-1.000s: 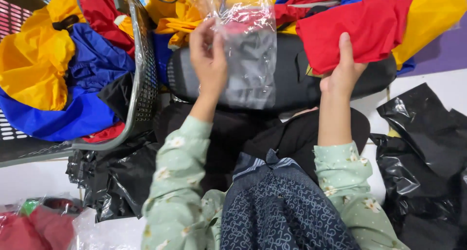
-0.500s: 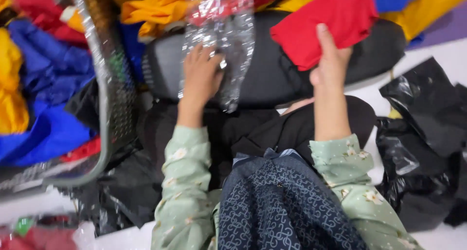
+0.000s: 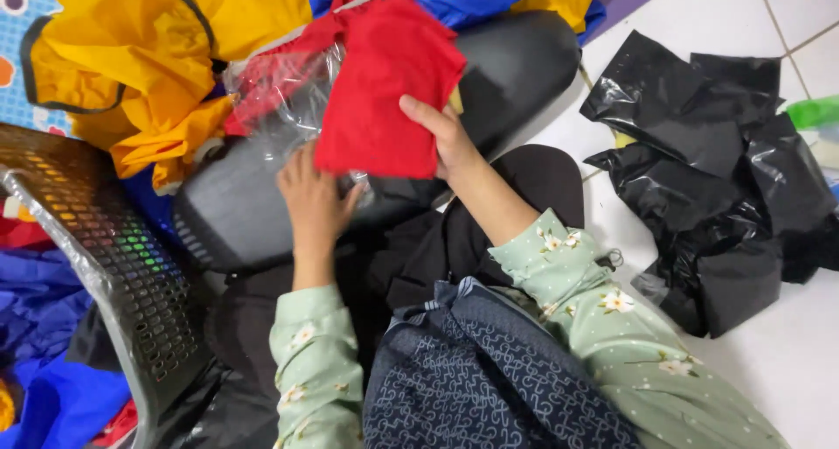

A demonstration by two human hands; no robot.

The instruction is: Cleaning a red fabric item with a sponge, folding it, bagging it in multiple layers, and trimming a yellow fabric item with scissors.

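My right hand (image 3: 444, 134) grips a folded red cloth (image 3: 384, 82) by its lower right edge and holds it over a clear plastic bag (image 3: 284, 100). My left hand (image 3: 313, 200) rests on the near end of that bag, fingers on the plastic. Both lie on a long black cushion (image 3: 507, 65) in front of me. The cloth covers the right part of the bag; red fabric shows through the bag's left part.
A dark mesh basket (image 3: 131, 274) with blue and red garments stands at the left. Yellow, red and blue garments (image 3: 149, 56) are piled behind the cushion. Crumpled black plastic bags (image 3: 717, 169) lie on the white tile floor at the right.
The view has swung left. My right hand has brought the red cloth left, over the clear bag. My left hand has slid down to the bag's near end.
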